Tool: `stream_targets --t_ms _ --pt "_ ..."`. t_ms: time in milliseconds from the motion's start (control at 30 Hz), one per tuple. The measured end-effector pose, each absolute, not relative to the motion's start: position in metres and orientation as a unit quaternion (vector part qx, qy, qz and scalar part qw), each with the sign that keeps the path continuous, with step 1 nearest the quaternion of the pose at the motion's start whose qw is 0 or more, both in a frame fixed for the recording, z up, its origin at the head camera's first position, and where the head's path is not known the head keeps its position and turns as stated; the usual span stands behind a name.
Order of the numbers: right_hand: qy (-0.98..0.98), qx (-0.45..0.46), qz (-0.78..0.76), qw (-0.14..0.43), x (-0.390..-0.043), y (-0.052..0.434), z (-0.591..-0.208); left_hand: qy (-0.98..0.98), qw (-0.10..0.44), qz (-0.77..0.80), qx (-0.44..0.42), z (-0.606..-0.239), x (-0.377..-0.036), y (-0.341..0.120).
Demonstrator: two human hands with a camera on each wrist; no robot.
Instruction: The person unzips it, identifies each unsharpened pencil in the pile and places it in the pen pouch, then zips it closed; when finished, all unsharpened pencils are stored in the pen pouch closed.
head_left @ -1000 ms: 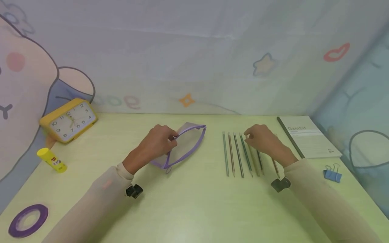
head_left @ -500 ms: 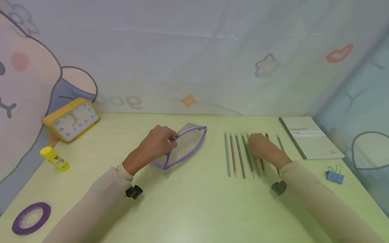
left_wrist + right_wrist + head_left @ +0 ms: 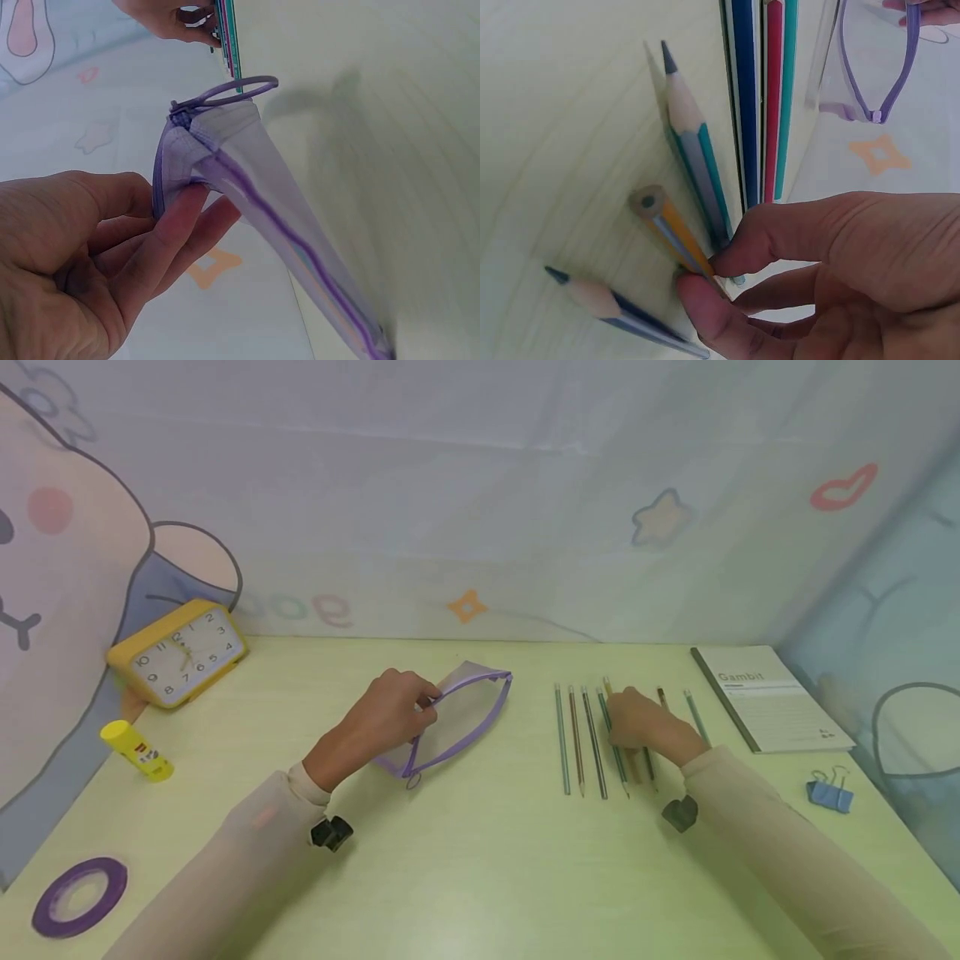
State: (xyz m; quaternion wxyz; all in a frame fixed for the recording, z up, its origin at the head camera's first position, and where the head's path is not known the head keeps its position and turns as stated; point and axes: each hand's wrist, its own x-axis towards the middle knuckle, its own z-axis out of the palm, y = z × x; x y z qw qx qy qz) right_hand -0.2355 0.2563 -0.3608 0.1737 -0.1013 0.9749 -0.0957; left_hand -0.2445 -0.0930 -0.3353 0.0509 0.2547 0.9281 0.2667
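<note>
**Pencil Pinched From the Row as Pouch Is Held Open**

A person is working at a pale green desk [image 3: 480, 877]. The left hand [image 3: 386, 714] is gripping the purple-edged pouch [image 3: 468, 714] at its opening, fingers curled round the zip edge and holding the mouth apart. At about three o'clock from the pouch, the right hand [image 3: 637, 722] is pinching a yellow pencil [image 3: 667, 229] between thumb and forefinger near its tip. It is lying in the row of pencils [image 3: 585, 743], touching its neighbours. The pinch is sitting right at one end of the pencil, so the pencil could pivot or slip out, and the fingers could be nudging the adjacent pencils out of line.
</note>
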Motion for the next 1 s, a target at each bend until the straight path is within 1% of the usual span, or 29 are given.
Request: stream_targets --t_ms 167,267,333,433,533,633,733,867,933,1000 --pt "0.970 -0.123 -0.093 0.186 -0.243 0.262 -0.363 0.927 0.047 0.269 0.256 -0.334 -0.245 -0.094" --pt "0.966 -0.114 -0.117 0.199 -0.246 0.267 -0.359 0.927 0.048 0.271 0.255 -0.334 -0.245 -0.094" --pt "0.960 -0.101 -0.165 0.204 -0.244 0.270 -0.353 0.926 0.050 0.272 0.255 -0.334 -0.245 -0.094" --pt "0.934 -0.088 -0.280 0.203 -0.237 0.271 -0.334 0.926 0.052 0.273 0.256 -0.334 -0.245 -0.094" --pt "0.899 -0.107 -0.368 0.213 -0.230 0.266 -0.310 0.926 0.054 0.274 0.255 -0.333 -0.245 -0.094" --pt "0.863 -0.133 -0.421 0.245 -0.223 0.252 -0.290 0.926 0.051 0.274 0.254 -0.332 -0.245 -0.093" --pt "0.818 -0.158 -0.467 0.298 -0.216 0.228 -0.283 0.927 0.048 0.274 0.252 -0.332 -0.245 -0.093" --pt "0.747 -0.176 -0.523 0.370 -0.214 0.194 -0.296 0.927 0.053 0.273 0.252 -0.332 -0.245 -0.093" --pt "0.723 -0.177 -0.543 0.389 -0.217 0.179 -0.308 0.926 0.053 0.272 0.255 -0.333 -0.244 -0.093" --pt "0.705 -0.180 -0.560 0.395 -0.222 0.166 -0.321 0.926 0.050 0.269 0.259 -0.335 -0.244 -0.092"
